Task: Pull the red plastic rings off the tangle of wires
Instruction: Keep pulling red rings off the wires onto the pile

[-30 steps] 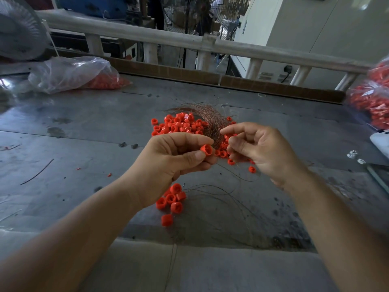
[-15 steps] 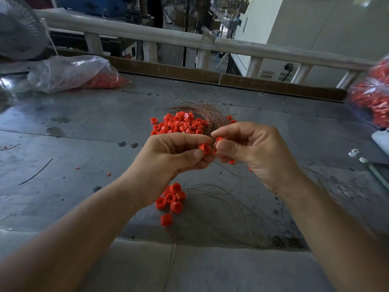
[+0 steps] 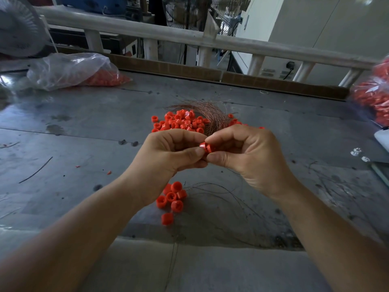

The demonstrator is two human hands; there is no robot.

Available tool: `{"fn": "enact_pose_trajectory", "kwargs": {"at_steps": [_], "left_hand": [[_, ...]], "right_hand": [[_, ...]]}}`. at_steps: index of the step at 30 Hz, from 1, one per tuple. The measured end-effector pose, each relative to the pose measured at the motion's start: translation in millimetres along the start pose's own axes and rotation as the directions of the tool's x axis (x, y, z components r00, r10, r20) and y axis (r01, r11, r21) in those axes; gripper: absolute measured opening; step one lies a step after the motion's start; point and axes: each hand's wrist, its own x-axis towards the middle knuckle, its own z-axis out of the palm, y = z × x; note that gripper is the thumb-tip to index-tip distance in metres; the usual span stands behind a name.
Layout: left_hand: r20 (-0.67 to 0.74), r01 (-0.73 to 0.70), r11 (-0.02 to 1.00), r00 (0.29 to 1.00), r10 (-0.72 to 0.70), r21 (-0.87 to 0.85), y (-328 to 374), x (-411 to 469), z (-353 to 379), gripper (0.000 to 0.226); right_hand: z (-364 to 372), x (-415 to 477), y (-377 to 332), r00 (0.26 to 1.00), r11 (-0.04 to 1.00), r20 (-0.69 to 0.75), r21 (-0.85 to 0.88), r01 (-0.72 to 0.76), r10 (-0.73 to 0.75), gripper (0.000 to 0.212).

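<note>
Between both hands' fingers (image 3: 199, 151), red ring (image 3: 205, 147) sideways

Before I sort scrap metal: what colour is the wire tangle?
Coppery reddish-brown, in the head view: wire tangle.

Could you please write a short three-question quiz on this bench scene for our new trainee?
1. True or false: both hands pinch the same red ring.
2. Where does the small pile of loose rings lie? A) under the left hand B) inside the clear bag C) on the railing
3. Fill in: the copper wire tangle lies on the table ____ the hands, beside the big ring heap.

Key: 1 true, the right hand grips it too; 2 A; 3 beyond.
</note>
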Motion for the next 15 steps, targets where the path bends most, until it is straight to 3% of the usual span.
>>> {"fn": "enact_pose_trajectory", "kwargs": {"at_steps": [7,15], "left_hand": [[-0.030,-0.012,1.000,0.999,0.013,0.027,-0.3,0.9,-0.1,0.027],[-0.030,-0.029,0.999,0.999,0.029,0.020,0.5,0.5,1.2,0.024]], "right_hand": [[2.8,0.5,-0.3,1.000,0.999,-0.029,-0.053,0.005,-0.007,0.017],[-1.2,1.0,0.4,1.000,1.000,-0.016,-0.015,0.006,-0.006,0.030]]}}
